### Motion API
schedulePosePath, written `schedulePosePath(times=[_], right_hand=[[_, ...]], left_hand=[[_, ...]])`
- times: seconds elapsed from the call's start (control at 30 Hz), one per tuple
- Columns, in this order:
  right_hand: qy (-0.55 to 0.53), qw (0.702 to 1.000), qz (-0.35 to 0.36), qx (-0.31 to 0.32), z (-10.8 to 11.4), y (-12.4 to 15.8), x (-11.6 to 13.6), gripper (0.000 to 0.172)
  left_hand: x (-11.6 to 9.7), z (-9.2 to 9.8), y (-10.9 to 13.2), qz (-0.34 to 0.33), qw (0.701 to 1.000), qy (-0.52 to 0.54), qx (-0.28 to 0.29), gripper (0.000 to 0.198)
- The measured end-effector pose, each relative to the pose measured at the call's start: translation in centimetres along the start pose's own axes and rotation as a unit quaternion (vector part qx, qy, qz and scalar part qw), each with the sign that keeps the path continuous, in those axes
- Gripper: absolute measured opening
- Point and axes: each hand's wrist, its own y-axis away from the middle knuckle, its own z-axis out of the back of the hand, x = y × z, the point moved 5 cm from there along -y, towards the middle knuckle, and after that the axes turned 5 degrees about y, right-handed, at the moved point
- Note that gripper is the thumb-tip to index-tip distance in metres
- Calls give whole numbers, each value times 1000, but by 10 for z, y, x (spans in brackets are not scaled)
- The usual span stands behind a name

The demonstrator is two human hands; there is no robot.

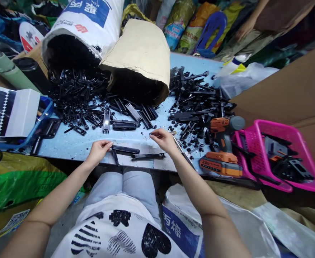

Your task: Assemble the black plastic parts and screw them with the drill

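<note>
My left hand (pixel 99 149) is closed on the end of a long black plastic part (pixel 125 149) lying near the front edge of the light blue table (pixel 66 145). A second black arm-shaped part (pixel 149 156) lies just right of it. My right hand (pixel 163 139) pinches something small and thin, perhaps a metal spring, just above the table. A slim metal tool (pixel 183 152) lies under my right wrist.
Heaps of black plastic parts (pixel 76 96) spill from a white sack (pixel 84 28) and a brown paper sack (pixel 141 57). An orange cordless drill (pixel 222 143) and a pink basket (pixel 276 154) sit at the right. A white box (pixel 12 113) stands left. Another person's hand (pixel 245 28) is at the far side.
</note>
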Motion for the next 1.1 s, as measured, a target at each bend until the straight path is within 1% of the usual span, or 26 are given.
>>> schedulePosePath(times=[0.07, 0.17, 0.23, 0.33, 0.43, 0.53, 0.6, 0.7, 0.77, 0.83, 0.93, 0.97, 1.0, 1.03, 1.1], right_hand=[[-53, 998, -12, 26, -8, 12, 9, 31], [-117, 990, -36, 70, -22, 25, 14, 30], [-132, 986, -44, 88, -30, 30, 15, 30], [-123, 987, -41, 90, -38, 34, 14, 28], [-92, 992, -17, 79, -40, 35, 18, 25], [-52, 996, 19, 73, -39, 36, 27, 21], [-12, 996, 54, 75, -38, 37, 34, 18], [62, 985, 124, 102, -41, 40, 45, 16], [116, 975, 155, 111, -45, 44, 46, 17], [160, 967, 167, 107, -47, 49, 42, 19], [174, 963, 184, 97, -50, 58, 38, 22], [166, 964, 189, 85, -51, 59, 40, 24], [155, 966, 194, 70, -53, 60, 44, 26], [143, 967, 202, 56, -56, 59, 51, 29], [120, 964, 231, 52, -71, 55, 69, 39]], left_hand=[[-1, -1, 1, -2, 1000, -21, 13, 49], [1, 0, 2, 0, 999, -29, 18, 47], [2, 1, 1, -7, 999, -36, 14, 46], [1, 2, -2, -38, 997, -71, 6, 41], [-1, 1, -3, -52, 992, -117, 23, 40], [-2, 1, -6, -34, 988, -143, 56, 43], [-3, 1, -9, -27, 985, -154, 66, 44], [-7, -3, -14, -53, 977, -192, 77, 41], [-9, -7, -15, -78, 967, -228, 82, 37], [-10, -8, -13, -94, 961, -248, 72, 35], [-13, -1, 2, -122, 955, -269, 18, 36], [-14, 1, 11, -133, 946, -296, 0, 36], [-15, 1, 20, -140, 930, -339, -13, 36], [-14, 0, 30, -138, 909, -394, -18, 38], [-8, -9, 47, -105, 856, -507, 3, 43]])
